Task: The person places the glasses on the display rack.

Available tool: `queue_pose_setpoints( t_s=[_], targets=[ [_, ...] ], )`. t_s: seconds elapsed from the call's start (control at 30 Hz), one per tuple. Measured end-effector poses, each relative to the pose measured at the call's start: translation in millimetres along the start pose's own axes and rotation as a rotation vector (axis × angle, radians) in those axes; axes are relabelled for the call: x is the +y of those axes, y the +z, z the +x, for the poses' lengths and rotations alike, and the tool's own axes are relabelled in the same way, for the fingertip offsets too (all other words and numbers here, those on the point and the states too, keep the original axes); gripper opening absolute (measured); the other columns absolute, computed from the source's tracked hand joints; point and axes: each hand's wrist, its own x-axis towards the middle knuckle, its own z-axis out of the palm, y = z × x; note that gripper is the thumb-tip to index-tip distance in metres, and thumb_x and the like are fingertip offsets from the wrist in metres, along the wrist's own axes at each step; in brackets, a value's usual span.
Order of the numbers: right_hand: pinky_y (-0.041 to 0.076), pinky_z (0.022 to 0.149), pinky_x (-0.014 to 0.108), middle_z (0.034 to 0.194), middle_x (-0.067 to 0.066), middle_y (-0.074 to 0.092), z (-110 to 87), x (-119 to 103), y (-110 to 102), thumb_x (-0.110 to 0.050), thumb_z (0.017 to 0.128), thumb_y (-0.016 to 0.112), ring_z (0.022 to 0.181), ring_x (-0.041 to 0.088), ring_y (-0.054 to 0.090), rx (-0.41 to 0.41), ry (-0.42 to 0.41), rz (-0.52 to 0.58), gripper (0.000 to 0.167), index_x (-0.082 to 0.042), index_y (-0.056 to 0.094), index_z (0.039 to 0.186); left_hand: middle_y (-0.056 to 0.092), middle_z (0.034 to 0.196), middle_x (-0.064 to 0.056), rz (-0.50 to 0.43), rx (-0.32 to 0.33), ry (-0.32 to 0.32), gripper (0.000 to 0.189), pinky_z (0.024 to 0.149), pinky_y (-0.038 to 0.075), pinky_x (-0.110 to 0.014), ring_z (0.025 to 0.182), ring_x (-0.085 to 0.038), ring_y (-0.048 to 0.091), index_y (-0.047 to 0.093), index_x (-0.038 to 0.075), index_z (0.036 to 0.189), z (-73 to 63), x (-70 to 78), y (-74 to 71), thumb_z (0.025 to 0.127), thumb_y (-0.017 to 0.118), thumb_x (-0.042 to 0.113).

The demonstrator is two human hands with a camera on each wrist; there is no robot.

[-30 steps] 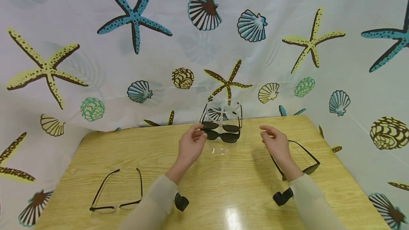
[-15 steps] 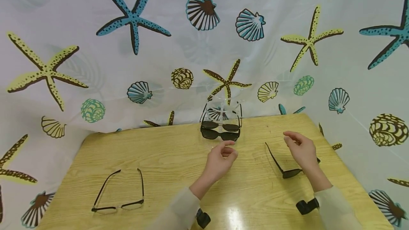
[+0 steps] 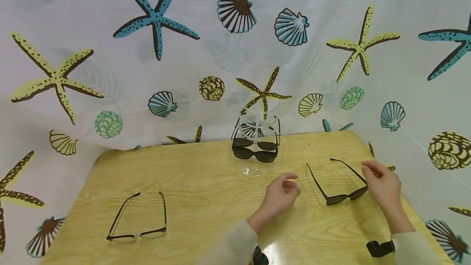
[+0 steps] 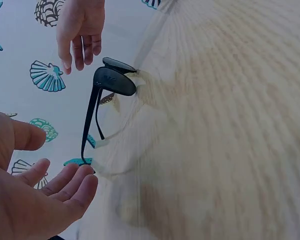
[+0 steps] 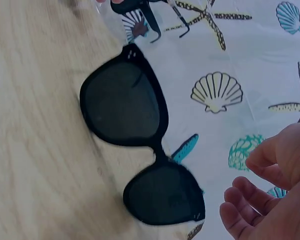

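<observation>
Black sunglasses (image 3: pixel 336 199) lie on the right part of the table, temples unfolded and pointing away from me. Left of them hovers my left hand (image 3: pixel 278 197), fingers loosely bent with nothing in them. My right hand (image 3: pixel 385 184) is beside their right hinge, its fingers relaxed and holding nothing. A gap shows between that hand (image 5: pixel 272 192) and the dark lenses (image 5: pixel 122 105) in the right wrist view. From the left wrist, the sunglasses (image 4: pixel 115 81) appear between both hands.
A clear display stand (image 3: pixel 247 171) at the back centre bears black sunglasses (image 3: pixel 243 153) below a thin-framed dark pair (image 3: pixel 268 146). Eyeglasses with a dark upper rim (image 3: pixel 121 237) lie at the left. A patterned curtain (image 3: pixel 206 60) hangs behind the wooden table (image 3: pixel 184 183).
Both hands have moved right and nearer to me. The left has left the stand's side for the sunglasses' left; the right has passed over them to their right end. The sunglasses stay put.
</observation>
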Motion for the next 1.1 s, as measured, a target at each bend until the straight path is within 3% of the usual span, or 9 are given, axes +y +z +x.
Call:
queue_pose_setpoints(
  t_s=[0.13,0.27,0.37,0.47,0.7,0.83,0.93,1.1],
  targets=[
    [0.043,0.069,0.01,0.133,0.025,0.07,-1.0,11,-4,-0.036,0.11,0.054,0.087,-0.017,0.045,0.011,0.016,-0.033,0.045,-0.005,0.07,0.137,0.077,0.107,-0.009,-0.017,-0.026,-0.02,0.037,0.079,0.059,-0.029,0.095,-0.017,0.074,0.069,0.005,0.133,-2.5,-5.9,13.8,0.097,0.07,0.014],
    [0.044,0.07,0.014,0.136,0.027,0.067,1.1,20,-6,-0.035,0.11,0.052,0.099,0.014,0.066,-0.013,0.041,-0.048,0.046,-0.003,0.067,0.139,0.077,0.104,-0.007,-0.023,-0.035,-0.034,0.039,0.076,0.058,-0.027,0.09,-0.014,0.074,0.068,0.005,0.135,-3.2,-6.9,28.3,0.097,0.071,0.014],
    [0.047,0.075,0.023,0.138,0.03,0.064,2.9,28,-6,-0.037,0.111,0.05,0.118,0.042,0.064,-0.03,0.069,-0.043,0.049,-0.001,0.065,0.14,0.076,0.102,-0.005,-0.027,-0.03,-0.04,0.039,0.075,0.058,-0.027,0.088,-0.013,0.073,0.068,0.007,0.136,-0.6,-5.0,39.8,0.097,0.071,0.014],
    [0.049,0.081,0.032,0.137,0.033,0.063,3.1,34,-5,-0.037,0.111,0.05,0.122,0.049,0.062,-0.044,0.074,-0.043,0.05,0.0,0.064,0.142,0.075,0.1,-0.002,-0.035,-0.019,-0.058,0.039,0.073,0.057,-0.027,0.086,-0.01,0.072,0.068,0.011,0.136,1.8,-3.0,51.9,0.098,0.072,0.015],
    [0.053,0.084,0.042,0.138,0.034,0.063,0.4,44,-1,-0.033,0.111,0.051,0.119,0.047,0.063,-0.082,0.081,-0.051,0.048,0.0,0.062,0.144,0.074,0.097,0.001,-0.047,-0.022,-0.094,0.04,0.071,0.056,-0.025,0.082,-0.007,0.071,0.068,0.012,0.138,-1.9,-2.0,71.8,0.098,0.072,0.016],
    [0.05,0.074,0.032,0.126,0.029,0.071,0.9,47,2,-0.034,0.11,0.053,0.09,0.023,0.07,-0.075,0.095,-0.063,0.046,-0.003,0.066,0.141,0.075,0.096,0.0,-0.036,0.002,-0.081,0.041,0.071,0.056,-0.025,0.082,-0.007,0.071,0.067,0.012,0.139,-2.8,-2.0,74.0,0.098,0.072,0.015],
    [0.047,0.064,0.026,0.109,0.02,0.077,0.0,49,2,-0.033,0.109,0.054,0.069,0.007,0.062,-0.073,0.098,-0.042,0.045,-0.003,0.067,0.14,0.075,0.098,-0.001,-0.026,0.002,-0.07,0.04,0.073,0.057,-0.026,0.085,-0.009,0.072,0.067,0.013,0.139,-1.9,-2.7,73.6,0.099,0.071,0.016],
    [0.047,0.054,0.027,0.093,0.002,0.075,-1.1,50,2,-0.031,0.11,0.053,0.063,0.008,0.062,-0.083,0.08,0.005,0.044,-0.001,0.067,0.139,0.076,0.104,-0.001,-0.027,-0.021,-0.053,0.038,0.076,0.058,-0.026,0.091,-0.01,0.074,0.067,0.016,0.14,-0.1,-4.8,73.3,0.103,0.068,0.018]
  ],
)
